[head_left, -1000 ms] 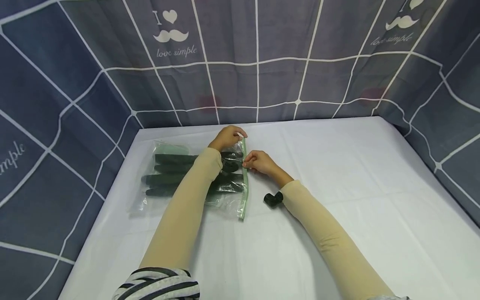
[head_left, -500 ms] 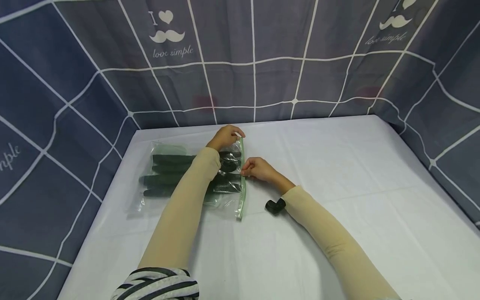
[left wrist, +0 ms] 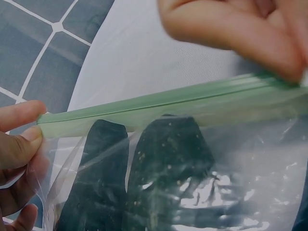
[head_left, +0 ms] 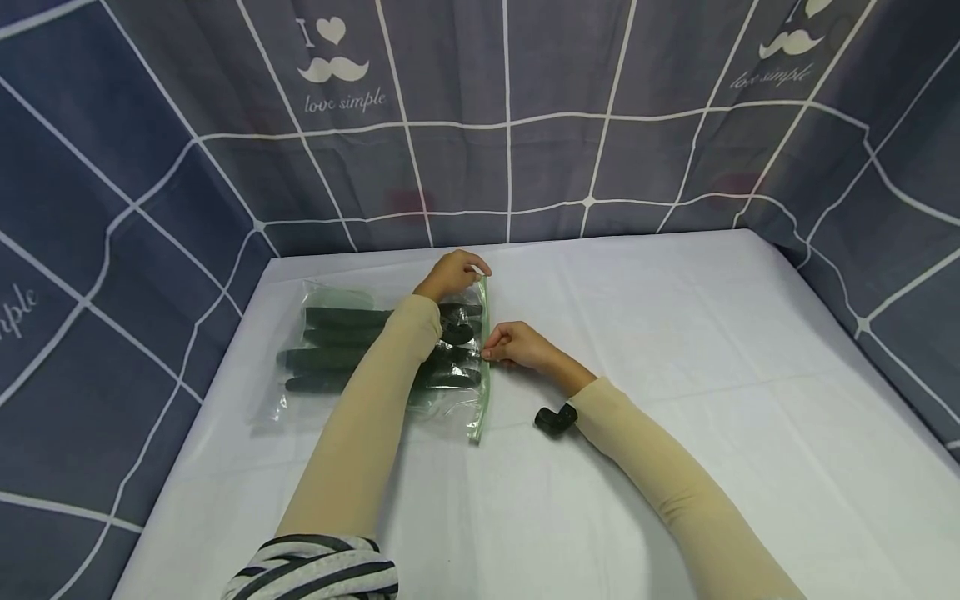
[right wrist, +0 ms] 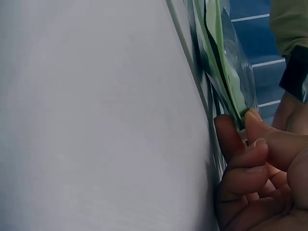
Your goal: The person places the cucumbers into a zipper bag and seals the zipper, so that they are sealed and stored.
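Note:
A clear zip bag [head_left: 450, 421] with a green zip strip [head_left: 483, 400] lies on the white table. Inside are several long dark green cucumbers [left wrist: 163, 159], partly hidden by the left sleeve in the head view. My left hand [head_left: 452, 273] pinches the far end of the strip between thumb and finger; the left wrist view shows this grip at its left edge. Partway along the same strip, my right hand [head_left: 521, 344] pinches the zip with thumb and forefinger. In the right wrist view, the two green edges [right wrist: 221, 62] stand apart above the fingertips of the right hand.
White cloth covers the table [head_left: 675, 333]. A grey grid-patterned curtain [head_left: 555, 100] rises along the back and both sides. Small black devices sit at both wrists, one by the right cuff [head_left: 555, 419].
My right hand has slid along the zip strip toward the near end, still pinching it. My left hand keeps its hold at the far end. The head view has shifted slightly.

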Motion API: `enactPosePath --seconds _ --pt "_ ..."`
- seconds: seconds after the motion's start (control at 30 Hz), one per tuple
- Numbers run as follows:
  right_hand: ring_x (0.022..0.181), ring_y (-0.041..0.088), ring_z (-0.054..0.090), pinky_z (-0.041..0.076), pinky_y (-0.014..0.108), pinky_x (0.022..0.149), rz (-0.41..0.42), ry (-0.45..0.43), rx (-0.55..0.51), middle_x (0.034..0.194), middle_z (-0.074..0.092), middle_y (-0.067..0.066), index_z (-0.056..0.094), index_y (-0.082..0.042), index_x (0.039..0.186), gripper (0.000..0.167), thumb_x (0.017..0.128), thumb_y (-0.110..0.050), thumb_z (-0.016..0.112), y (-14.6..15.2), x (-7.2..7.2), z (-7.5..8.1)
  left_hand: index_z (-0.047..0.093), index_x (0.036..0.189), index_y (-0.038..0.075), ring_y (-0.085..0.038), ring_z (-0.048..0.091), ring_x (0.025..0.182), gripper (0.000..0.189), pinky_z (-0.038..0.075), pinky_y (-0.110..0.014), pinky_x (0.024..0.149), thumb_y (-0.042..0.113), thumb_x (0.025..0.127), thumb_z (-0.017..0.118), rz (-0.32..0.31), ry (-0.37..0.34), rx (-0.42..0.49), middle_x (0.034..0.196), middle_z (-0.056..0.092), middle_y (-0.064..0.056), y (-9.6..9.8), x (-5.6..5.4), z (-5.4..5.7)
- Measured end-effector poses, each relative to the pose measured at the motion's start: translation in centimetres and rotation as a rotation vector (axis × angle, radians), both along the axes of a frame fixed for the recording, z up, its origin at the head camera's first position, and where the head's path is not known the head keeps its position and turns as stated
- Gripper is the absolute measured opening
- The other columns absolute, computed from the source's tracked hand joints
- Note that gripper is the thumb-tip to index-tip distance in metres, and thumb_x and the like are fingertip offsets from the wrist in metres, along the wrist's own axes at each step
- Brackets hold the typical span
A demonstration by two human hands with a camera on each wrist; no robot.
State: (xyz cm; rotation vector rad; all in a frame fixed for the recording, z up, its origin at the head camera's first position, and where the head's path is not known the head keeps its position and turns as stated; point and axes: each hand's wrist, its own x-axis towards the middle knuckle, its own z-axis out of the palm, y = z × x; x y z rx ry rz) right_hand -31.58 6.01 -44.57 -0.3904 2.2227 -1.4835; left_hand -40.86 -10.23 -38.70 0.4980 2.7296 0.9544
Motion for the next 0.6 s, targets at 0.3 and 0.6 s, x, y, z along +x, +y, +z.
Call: enactPosePath --seconds 0.3,0.6 --pt "0.047 0.008 0.044 0.037 0.021 0.047 0.069 -0.017 0.005 0.062 0.061 -0.004 0.061 -0.001 0.084 0.010 0.080 -0.008 0.067 0.1 1.9 0.1 0.066 0.109 0.010 -0.022 0.054 0.098 0.025 0.043 -0.032 0.074 0.007 0.091 0.049 0.018 0.016 -0.009 0.124 0.057 -0.008 0.0 -0.2 -0.1" --pt "0.047 0.008 0.045 0.037 0.021 0.046 0.091 -0.052 -0.008 0.062 0.062 -0.004 0.061 0.000 0.086 0.013 0.080 -0.010 0.067 0.1 3.5 0.3 0.067 0.108 0.010 -0.021 0.052 0.085 0.025 0.040 -0.029 0.066 0.007 0.091 0.049 0.014 0.029 -0.006 0.118 0.060 -0.009 0.1 0.0 -0.2"
